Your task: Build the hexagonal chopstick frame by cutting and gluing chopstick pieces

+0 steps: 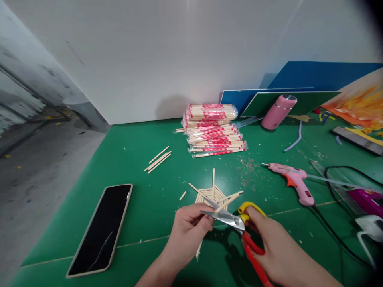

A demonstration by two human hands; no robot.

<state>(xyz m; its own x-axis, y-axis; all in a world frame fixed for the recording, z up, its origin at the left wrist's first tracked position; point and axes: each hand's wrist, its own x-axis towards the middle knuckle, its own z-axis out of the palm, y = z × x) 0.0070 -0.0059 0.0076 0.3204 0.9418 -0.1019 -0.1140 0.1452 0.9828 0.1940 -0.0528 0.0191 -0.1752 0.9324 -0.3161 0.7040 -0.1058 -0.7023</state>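
My right hand [273, 241] grips a pair of scissors [230, 219] with one yellow and one red handle. The scissor blades are parted, with a wooden chopstick [229, 202] between them. My left hand [191, 227] is closed, thumb and fingers pinching the lower end of that chopstick close to the blade tips. Beneath lies a web-like frame of chopstick pieces [220, 193], with longer sticks radiating from it. My left hand and the scissors cover its near part. A short cut piece [182, 195] rests just left of the frame.
Several loose sticks [158, 160] lie behind and left. Wrapped chopsticks [214, 137] are piled at the back. A phone [100, 231] lies on the left. To the right are a pink glue gun [291, 181] with its cord and a pink bottle [278, 113] before leaning boards.
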